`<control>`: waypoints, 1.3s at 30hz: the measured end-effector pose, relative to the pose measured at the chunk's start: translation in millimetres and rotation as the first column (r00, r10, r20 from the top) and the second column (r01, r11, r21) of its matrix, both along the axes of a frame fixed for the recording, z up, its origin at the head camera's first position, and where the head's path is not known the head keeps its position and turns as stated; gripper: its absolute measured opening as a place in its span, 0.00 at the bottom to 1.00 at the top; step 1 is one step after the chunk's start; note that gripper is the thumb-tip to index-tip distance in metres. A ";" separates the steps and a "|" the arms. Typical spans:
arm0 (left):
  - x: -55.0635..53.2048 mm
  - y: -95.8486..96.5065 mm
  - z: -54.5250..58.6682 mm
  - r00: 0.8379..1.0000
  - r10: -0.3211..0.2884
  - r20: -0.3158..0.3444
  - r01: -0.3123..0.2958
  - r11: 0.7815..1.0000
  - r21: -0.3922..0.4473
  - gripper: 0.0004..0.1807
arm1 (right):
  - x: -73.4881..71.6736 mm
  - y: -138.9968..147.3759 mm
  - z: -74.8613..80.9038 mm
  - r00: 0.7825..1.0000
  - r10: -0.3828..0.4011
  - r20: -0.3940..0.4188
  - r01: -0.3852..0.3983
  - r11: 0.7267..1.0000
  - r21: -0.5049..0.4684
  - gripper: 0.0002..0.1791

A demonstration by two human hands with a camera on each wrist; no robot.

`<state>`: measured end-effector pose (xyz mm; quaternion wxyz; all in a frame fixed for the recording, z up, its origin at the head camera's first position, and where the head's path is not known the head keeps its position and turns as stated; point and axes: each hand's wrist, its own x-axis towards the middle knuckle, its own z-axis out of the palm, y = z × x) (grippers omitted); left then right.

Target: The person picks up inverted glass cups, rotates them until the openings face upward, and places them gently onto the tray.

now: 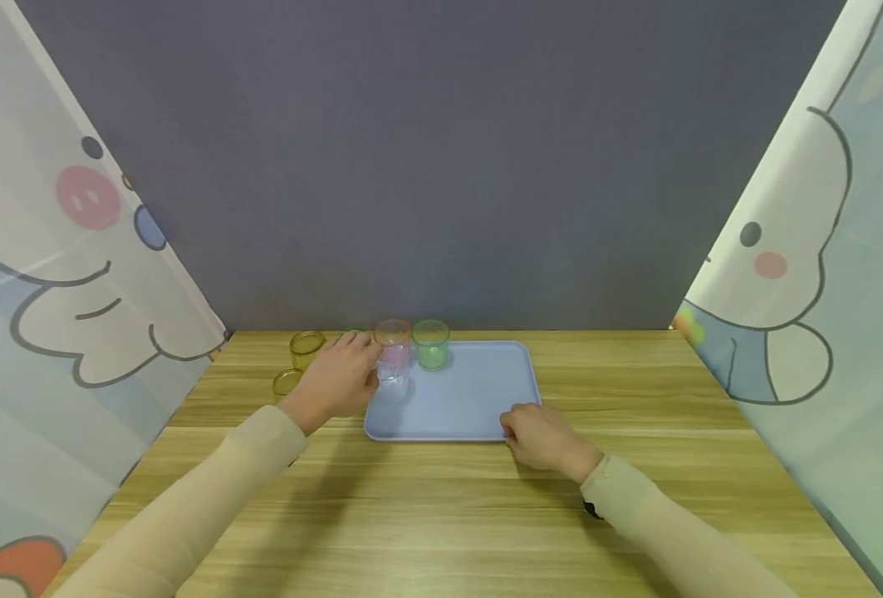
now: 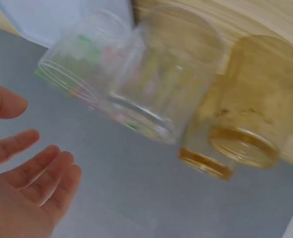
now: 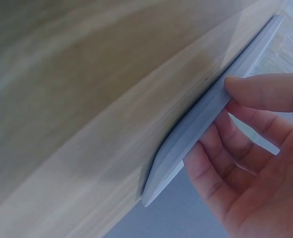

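My left hand is over the left end of a pale blue tray. Its fingers are loosely bent around nothing in the left wrist view, apart from the cups. Closest to it on the tray in the head view is a clear cup. Behind that cup stand a pink cup and a green cup. At the tray's front right corner, my right hand grips the rim. In the right wrist view the thumb presses the rim's outside, with the fingers across it.
Left of the tray on the wooden table stand a yellow cup and another yellow cup. Behind my left hand, a green rim shows, mostly hidden. A grey panel rises at the table's back edge.
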<state>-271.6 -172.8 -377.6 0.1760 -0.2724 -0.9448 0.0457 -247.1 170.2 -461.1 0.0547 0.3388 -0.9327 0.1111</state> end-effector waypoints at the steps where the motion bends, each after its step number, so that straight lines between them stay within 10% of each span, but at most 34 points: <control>1: 0.2 -3.2 0.2 1.000 0.015 0.007 -0.015 1.000 0.005 0.14 | -0.4 -0.1 -0.2 1.000 0.001 0.001 -0.001 1.000 0.001 0.14; 10: -1.2 -23.0 -0.5 0.991 0.110 0.078 -0.112 0.993 0.032 0.23 | -2.9 0.0 -1.5 1.000 0.001 0.008 -0.001 1.000 -0.004 0.14; 19: -8.4 -35.1 -0.7 0.940 0.226 0.257 -0.257 0.962 0.090 0.35 | -3.9 -0.2 -0.3 0.999 0.004 0.038 -0.004 1.000 -0.009 0.13; 39: -26.0 -34.5 -13.2 0.899 0.247 0.361 -0.300 0.949 0.098 0.36 | -5.0 0.8 -1.8 0.998 -0.011 0.064 0.011 1.000 -0.011 0.14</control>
